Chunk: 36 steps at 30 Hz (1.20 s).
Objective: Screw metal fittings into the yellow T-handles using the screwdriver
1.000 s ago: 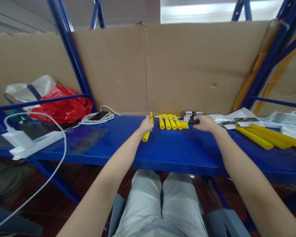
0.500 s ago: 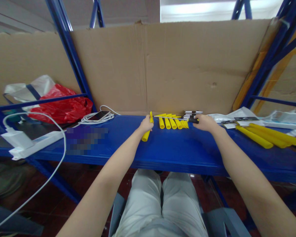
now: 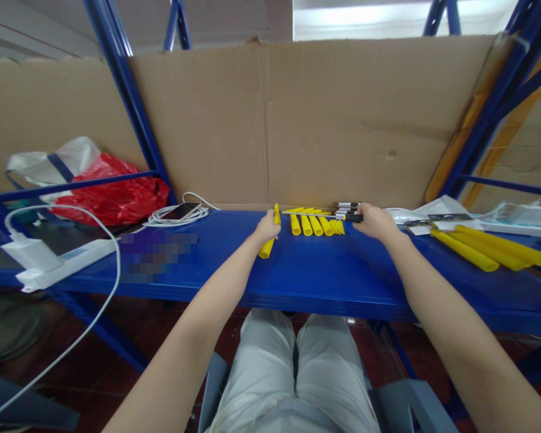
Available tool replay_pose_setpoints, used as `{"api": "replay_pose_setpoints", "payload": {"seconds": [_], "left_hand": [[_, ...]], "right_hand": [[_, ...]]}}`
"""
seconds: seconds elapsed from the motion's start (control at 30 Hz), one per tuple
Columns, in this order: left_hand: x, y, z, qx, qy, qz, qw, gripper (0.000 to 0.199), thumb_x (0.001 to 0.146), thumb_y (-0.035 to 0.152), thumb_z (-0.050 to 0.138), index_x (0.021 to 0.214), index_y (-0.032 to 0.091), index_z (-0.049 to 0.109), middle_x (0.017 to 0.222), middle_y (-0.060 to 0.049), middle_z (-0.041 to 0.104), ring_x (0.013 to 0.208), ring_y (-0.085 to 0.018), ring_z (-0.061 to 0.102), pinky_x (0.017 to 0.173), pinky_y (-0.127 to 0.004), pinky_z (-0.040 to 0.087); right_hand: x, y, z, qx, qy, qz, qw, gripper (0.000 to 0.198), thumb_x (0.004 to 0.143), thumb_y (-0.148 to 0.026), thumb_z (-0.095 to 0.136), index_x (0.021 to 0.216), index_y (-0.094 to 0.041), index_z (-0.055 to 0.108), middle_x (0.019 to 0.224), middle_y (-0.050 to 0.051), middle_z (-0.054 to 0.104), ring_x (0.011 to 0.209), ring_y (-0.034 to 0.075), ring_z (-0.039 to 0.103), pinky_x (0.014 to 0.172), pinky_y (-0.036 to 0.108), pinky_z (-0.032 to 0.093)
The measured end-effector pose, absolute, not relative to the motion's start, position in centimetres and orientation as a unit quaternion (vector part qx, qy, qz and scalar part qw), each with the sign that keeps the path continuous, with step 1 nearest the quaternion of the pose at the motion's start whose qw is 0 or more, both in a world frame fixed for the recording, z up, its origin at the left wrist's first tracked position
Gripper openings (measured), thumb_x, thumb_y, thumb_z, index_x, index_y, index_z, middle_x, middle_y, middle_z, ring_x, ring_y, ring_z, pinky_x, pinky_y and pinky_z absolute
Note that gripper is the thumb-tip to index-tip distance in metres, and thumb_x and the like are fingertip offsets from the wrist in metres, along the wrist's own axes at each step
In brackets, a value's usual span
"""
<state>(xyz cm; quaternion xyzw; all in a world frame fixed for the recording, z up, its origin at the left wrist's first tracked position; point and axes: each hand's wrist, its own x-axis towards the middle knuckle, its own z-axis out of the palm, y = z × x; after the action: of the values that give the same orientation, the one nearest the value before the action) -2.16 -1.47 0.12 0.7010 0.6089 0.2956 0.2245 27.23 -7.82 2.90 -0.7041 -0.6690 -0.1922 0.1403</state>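
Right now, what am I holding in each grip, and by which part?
Your left grip holds a yellow tube partway along, both ends showing; your right grip holds a thin-shafted tool by its black handle.

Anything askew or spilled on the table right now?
No spill shows. The yellow tubes at right lie fanned unevenly, unlike the neater row of tubes mid-table, and a white cable hangs loosely past the table's front edge.

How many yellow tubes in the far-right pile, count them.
3 visible, right of the right hand: left tube, middle tube, right tube, on the blue table; more may be hidden.
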Motion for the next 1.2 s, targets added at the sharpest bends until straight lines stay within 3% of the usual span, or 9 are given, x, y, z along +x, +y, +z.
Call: {"api": "replay_pose_setpoints", "payload": {"seconds": [0.13, 0.4, 0.6, 0.83, 1.2], "left_hand": [[-2.2, -1.4, 0.0, 0.701, 0.602, 0.306, 0.229, 0.054, 0.088, 0.006, 0.054, 0.140, 0.018, 0.042, 0.122, -0.013, 0.070, 0.069, -0.018, 0.075, 0.063, -0.025, 0.057], [-2.2, -0.9, -0.3, 0.708, 0.594, 0.304, 0.231, 0.057, 0.087, 0.004, 0.052, 0.142, 0.017, 0.042, 0.123, -0.013, 0.070, 0.068, -0.017, 0.074, 0.062, -0.025, 0.057], [-2.2, -0.8, -0.3, 0.711, 0.595, 0.296, 0.232, 0.055, 0.089, 0.005, 0.050, 0.142, 0.016, 0.040, 0.128, -0.014, 0.068, 0.068, -0.016, 0.074, 0.060, -0.024, 0.056], [-2.3, -1.0, -0.2, 0.701, 0.599, 0.307, 0.234, 0.053, 0.090, 0.007, 0.051, 0.141, 0.017, 0.041, 0.128, -0.013, 0.067, 0.070, -0.016, 0.074, 0.061, -0.023, 0.056], [-2.2, -1.0, -0.1, 0.708, 0.593, 0.305, 0.234, 0.053, 0.089, 0.004, 0.049, 0.141, 0.015, 0.042, 0.126, -0.014, 0.068, 0.064, -0.015, 0.072, 0.056, -0.023, 0.055]], "right_hand": [[27.2, -7.8, 3.0, -0.719, -0.664, -0.162, 0.127, 0.034, 0.081, -0.029, 0.056, 0.111, -0.019, 0.066, 0.097, 0.014, 0.074, 0.091, 0.031, 0.068, 0.075, 0.036, 0.046], [28.3, -7.4, 2.9, -0.680, -0.691, -0.185, 0.162, 0.032, 0.078, -0.028, 0.054, 0.104, -0.018, 0.071, 0.110, 0.016, 0.071, 0.108, 0.035, 0.061, 0.091, 0.048, 0.043], [27.8, -7.5, 2.8, -0.690, -0.685, -0.192, 0.135, 0.030, 0.077, -0.024, 0.057, 0.104, -0.018, 0.067, 0.110, 0.015, 0.070, 0.106, 0.032, 0.062, 0.089, 0.045, 0.043], [26.6, -8.1, 3.1, -0.723, -0.662, -0.172, 0.102, 0.035, 0.082, -0.024, 0.054, 0.116, -0.017, 0.061, 0.099, 0.016, 0.074, 0.090, 0.030, 0.069, 0.073, 0.035, 0.045], [28.0, -7.1, 2.5, -0.682, -0.691, -0.200, 0.128, 0.028, 0.078, -0.029, 0.055, 0.103, -0.020, 0.064, 0.109, 0.015, 0.073, 0.102, 0.032, 0.065, 0.081, 0.038, 0.044]]}}
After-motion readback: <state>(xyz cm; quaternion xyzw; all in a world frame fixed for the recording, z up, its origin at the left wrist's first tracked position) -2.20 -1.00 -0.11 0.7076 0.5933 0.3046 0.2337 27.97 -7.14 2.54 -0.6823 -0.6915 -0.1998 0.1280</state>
